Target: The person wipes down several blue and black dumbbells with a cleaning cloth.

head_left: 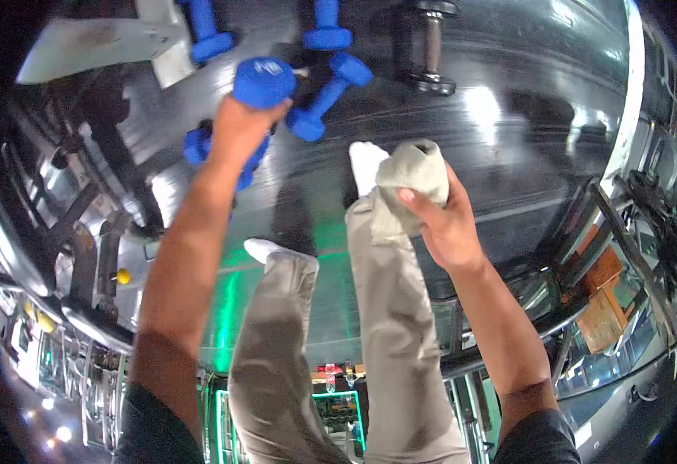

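Observation:
My left hand (246,124) is closed around a blue dumbbell (264,82), whose round end points up toward the camera. In my right hand (448,220) a pale, bunched cloth (412,182) is gripped, with the thumb pressed over its front. The cloth hangs above my right leg and partly covers the white sock there. Just right of my left hand lies another blue dumbbell (328,97) on the dark floor. More blue dumbbell ends (197,145) show beneath my left wrist, partly hidden by it.
Farther off are two blue dumbbells (211,45) (328,37) and a dark metal dumbbell (433,48). A pale board (99,50) lies at upper left. Gym frames (83,255) stand on the left, and a wooden piece (601,317) is at right. A small yellow ball (123,276) shows at left.

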Available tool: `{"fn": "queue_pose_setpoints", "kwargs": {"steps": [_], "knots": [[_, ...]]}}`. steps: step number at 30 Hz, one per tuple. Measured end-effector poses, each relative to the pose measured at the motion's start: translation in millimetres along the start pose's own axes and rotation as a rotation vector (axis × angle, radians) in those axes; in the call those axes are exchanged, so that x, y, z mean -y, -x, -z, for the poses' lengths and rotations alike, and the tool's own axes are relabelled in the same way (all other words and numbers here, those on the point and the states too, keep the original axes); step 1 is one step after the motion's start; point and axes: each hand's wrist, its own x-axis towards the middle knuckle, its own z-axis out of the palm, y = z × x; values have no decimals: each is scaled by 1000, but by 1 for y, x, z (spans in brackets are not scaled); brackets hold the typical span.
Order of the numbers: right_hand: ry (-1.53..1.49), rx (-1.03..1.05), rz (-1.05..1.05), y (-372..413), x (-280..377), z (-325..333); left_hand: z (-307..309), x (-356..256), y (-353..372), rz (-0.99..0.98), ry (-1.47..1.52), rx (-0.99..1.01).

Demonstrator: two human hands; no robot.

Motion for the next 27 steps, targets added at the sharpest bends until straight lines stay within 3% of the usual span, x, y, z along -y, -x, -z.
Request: {"fn": "queue_pose_setpoints", "kwargs": {"steps": [3,5,9,12,15,17,19,20,21,23,25,27], "knots": [[-26,3,-9,41,2,-35,41,-30,81,137,47,84],[-58,20,30,69,7,-61,58,16,138,180,-55,51],[-162,67,-13,144,55,-125,143,-65,277,307,-1,-5],[-186,61,-35,226,101,-172,221,-121,371,410,220,101],[-41,132,-5,304,122,-184,289,-197,483,339,-36,-172],[147,145,52,367,172,-205,333,-236,537,284,21,-181],[399,152,143,448,218,-235,369,-261,611,316,219,-188],[254,231,174,474,222,-243,382,-281,638,167,272,-292],[397,252,244,511,245,-253,392,-301,665,28,317,-402],[688,287,380,574,291,-276,404,-296,692,19,306,-502],[806,492,451,604,313,-288,412,-308,726,22,363,-605],[719,489,849,636,315,-308,423,-345,759,-33,455,-651]]}}
